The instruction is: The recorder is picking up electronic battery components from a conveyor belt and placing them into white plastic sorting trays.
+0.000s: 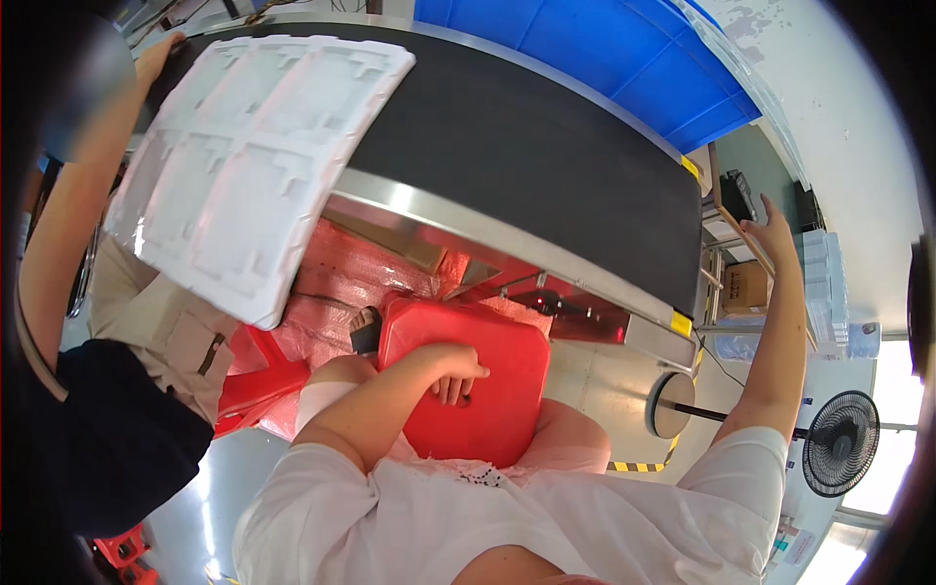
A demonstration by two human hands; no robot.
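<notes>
Beyond the metal rail [400, 198], the black belt [526, 146] is leaving my left hand [456, 373] room; the white tray [249, 168] is blocking the belt's left part, the blue bin [614, 60] its far edge.

The premises are assessed as a factory floor with a production or packing line. This is indicated by a broad black conveyor belt [526, 166] set in a metal frame. A large blue plastic bin [595, 63] is placed along its far side, and a red plastic stool [497, 341] is noted at its near side. Black-and-yellow striped tape [634, 467] is laid on the floor. A pedestal fan [842, 444] and a cardboard box [745, 287] are recorded at right.
</notes>
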